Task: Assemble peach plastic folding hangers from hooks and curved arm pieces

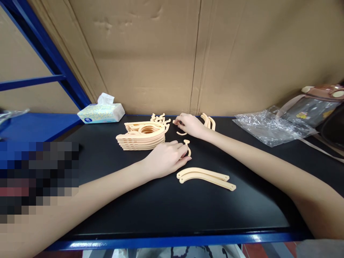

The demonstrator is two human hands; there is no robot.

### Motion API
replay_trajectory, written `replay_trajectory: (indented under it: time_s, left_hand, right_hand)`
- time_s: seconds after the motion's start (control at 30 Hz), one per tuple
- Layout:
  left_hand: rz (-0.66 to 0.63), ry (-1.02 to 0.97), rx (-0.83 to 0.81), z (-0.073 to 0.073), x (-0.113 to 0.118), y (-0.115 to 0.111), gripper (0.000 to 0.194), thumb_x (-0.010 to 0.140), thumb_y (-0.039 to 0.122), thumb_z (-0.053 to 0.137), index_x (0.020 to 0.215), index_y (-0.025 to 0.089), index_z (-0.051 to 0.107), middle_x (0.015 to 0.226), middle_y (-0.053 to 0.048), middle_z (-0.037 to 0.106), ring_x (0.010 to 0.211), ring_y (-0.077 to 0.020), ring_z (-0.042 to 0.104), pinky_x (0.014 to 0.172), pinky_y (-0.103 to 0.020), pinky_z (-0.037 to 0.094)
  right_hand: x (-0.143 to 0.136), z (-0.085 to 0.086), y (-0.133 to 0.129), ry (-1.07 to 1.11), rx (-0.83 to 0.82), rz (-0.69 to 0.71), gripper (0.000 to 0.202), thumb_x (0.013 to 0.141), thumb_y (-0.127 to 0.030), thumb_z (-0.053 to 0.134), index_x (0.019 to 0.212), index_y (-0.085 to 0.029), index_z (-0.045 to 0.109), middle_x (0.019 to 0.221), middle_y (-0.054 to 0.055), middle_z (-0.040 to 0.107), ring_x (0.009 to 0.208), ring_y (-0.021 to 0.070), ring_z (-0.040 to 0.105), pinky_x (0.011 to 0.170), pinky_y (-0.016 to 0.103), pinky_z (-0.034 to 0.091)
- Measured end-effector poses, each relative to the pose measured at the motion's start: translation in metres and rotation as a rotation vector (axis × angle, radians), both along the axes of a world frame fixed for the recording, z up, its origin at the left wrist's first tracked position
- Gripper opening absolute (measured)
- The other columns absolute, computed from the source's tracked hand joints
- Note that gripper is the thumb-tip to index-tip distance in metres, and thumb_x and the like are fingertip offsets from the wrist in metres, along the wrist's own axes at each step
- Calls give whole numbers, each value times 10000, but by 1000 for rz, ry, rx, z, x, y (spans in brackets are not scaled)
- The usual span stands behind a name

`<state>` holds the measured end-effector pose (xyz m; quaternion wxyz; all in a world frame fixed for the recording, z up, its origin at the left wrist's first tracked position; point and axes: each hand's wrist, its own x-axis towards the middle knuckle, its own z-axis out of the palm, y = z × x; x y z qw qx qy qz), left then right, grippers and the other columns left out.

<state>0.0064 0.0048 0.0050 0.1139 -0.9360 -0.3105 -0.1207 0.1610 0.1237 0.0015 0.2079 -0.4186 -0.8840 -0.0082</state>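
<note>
My left hand (168,157) rests low over the table, its fingers and thumb closed around a small cream plastic hook (189,149); part of the hook is hidden by the fingers. Farther back, my right hand (191,125) has bent fingers at another cream hook (181,133), which it partly covers. In front of my left hand lie two curved cream hanger arms (206,177), side by side, with holes at their ends. A neat stack of folded cream hangers (141,138) stands left of my hands.
Behind the stack is a small pile of loose hooks (159,118). More hanger arms (209,122) lie beyond my right wrist. A tissue pack (102,113) sits at back left; crumpled clear plastic (268,125) and a strapped bottle (309,109) are at right. Cardboard (150,57) backs the black table (166,211).
</note>
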Motion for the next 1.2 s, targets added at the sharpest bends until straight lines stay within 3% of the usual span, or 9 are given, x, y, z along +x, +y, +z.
replay_trajectory:
  time_s: [0.23, 0.7, 0.8, 0.97, 1.07, 1.2]
  left_hand:
    - [0, -7, -16, 1, 1, -1, 231, 934, 308, 457, 756, 163, 477, 721, 4, 572, 688, -145, 528, 575, -256, 333]
    - [-4, -25, -17, 2, 1, -1, 232, 929, 304, 466, 744, 165, 469, 683, 11, 542, 658, -141, 520, 557, -252, 325]
    - [-4, -31, -9, 2, 1, -1, 226, 928, 300, 466, 746, 167, 469, 679, 11, 536, 651, -140, 520, 552, -250, 326]
    - [-18, -18, -7, 1, 0, 0, 218, 938, 297, 448, 764, 167, 473, 719, 4, 563, 692, -146, 533, 569, -250, 336]
    - [-18, -14, -6, 0, 0, 0, 217, 938, 295, 446, 763, 168, 472, 722, 3, 567, 694, -148, 531, 567, -251, 332]
    - [-11, -33, -7, 0, 0, 0, 209, 930, 289, 461, 761, 167, 476, 703, 2, 550, 662, -143, 521, 553, -245, 319]
  right_hand:
    - [4, -3, 5, 64, 17, -29, 229, 744, -50, 502, 934, -149, 582, 932, 44, 618, 737, 127, 554, 630, 226, 375]
    - [9, -2, 7, -49, 86, -143, 227, 801, -51, 441, 885, -160, 621, 939, 90, 619, 774, 189, 581, 661, 289, 376]
    - [11, 8, 5, -66, 116, -175, 209, 830, -105, 436, 864, -162, 633, 946, 99, 614, 748, 207, 583, 675, 322, 379]
    - [15, 38, 4, -25, 200, -209, 323, 858, -71, 314, 975, -144, 607, 1008, 115, 592, 871, 235, 571, 787, 375, 371]
    - [14, 47, 2, -25, 218, -154, 333, 859, -68, 303, 1001, -146, 594, 1020, 109, 585, 914, 237, 552, 813, 380, 369]
    - [7, 39, -3, -77, 207, 7, 299, 877, -108, 360, 1062, -165, 588, 1047, 95, 575, 990, 224, 515, 849, 354, 376]
